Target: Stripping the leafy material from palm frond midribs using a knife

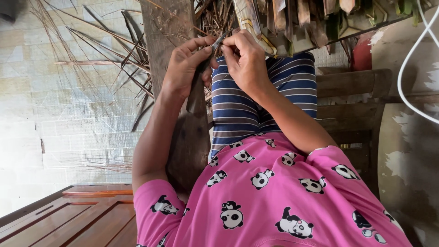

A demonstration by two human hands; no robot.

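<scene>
Blade [197, 98] of the knife runs lengthwise from our left hand [185, 68] down toward the lap, tip pointing at the body. Left hand is clenched on the knife; right hand [244, 59] pinches a thin leaf strip [220, 40] against it (strip angles up and away). Dry palm fronds [114, 59] and a wooden post [162, 27] crowd the space beyond; striped trousers [238, 105] lie beneath.

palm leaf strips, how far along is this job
Seemingly done: thin ribs lie piled on the floor. In hand: the left hand holds a knife and the right hand pinches a strip at its blade. Left: the bundle of leaves ahead looks unworked.
</scene>
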